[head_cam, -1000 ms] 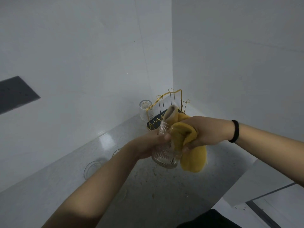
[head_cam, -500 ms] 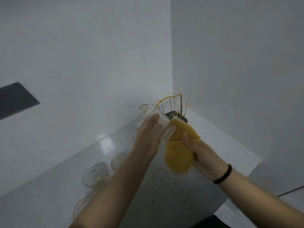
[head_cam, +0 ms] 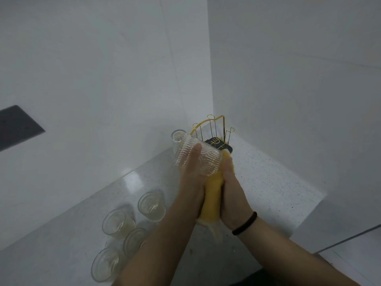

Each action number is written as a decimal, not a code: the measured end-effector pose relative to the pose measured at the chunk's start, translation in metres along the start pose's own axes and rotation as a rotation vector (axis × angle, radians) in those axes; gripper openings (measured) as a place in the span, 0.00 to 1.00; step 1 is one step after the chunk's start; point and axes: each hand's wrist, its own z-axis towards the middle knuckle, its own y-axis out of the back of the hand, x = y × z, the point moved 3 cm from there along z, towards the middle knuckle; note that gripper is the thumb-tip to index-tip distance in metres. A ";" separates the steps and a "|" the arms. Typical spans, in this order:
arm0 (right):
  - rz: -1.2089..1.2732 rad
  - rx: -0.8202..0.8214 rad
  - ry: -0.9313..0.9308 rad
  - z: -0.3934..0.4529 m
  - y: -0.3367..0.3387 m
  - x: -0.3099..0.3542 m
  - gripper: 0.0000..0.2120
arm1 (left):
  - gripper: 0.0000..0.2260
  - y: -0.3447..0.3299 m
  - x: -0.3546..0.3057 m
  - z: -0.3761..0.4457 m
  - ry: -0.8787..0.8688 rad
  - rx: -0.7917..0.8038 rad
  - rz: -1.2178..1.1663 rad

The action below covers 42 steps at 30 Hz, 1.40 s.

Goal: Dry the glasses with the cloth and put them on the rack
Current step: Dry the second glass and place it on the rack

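Observation:
My left hand (head_cam: 190, 178) grips a ribbed clear glass (head_cam: 203, 162), tilted on its side with its mouth toward the upper left. My right hand (head_cam: 232, 195) holds a yellow cloth (head_cam: 212, 201) pressed against the glass's right side; the cloth hangs down between my two hands. Just behind the held glass stands the gold wire rack (head_cam: 214, 131) on its black tray (head_cam: 225, 146), in the corner of the counter. One upturned glass (head_cam: 177, 137) sits at the rack's left end. Several more ribbed glasses, such as the nearest upright one (head_cam: 151, 206), stand on the counter at lower left.
The speckled white counter (head_cam: 268, 182) ends in a front edge at the right, with a lower surface beyond. White walls meet in a corner behind the rack. A dark panel (head_cam: 16, 126) is set in the left wall.
Both hands have come closer together and nearer the rack. The cloth is now squeezed between my hands below the glass. More of the glasses on the counter have come into view.

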 end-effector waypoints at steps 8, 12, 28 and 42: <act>0.095 0.048 0.075 0.011 0.006 0.024 0.31 | 0.32 -0.012 0.003 -0.009 0.070 0.055 -0.109; 0.002 -0.021 0.034 0.004 0.005 0.003 0.31 | 0.22 -0.019 -0.001 -0.017 0.045 0.004 0.039; -0.526 -0.022 0.225 0.010 0.031 0.073 0.22 | 0.44 0.005 -0.012 -0.002 0.011 0.266 0.551; -0.730 -0.221 0.702 0.011 0.017 0.077 0.29 | 0.30 0.000 -0.020 -0.019 0.377 0.283 0.505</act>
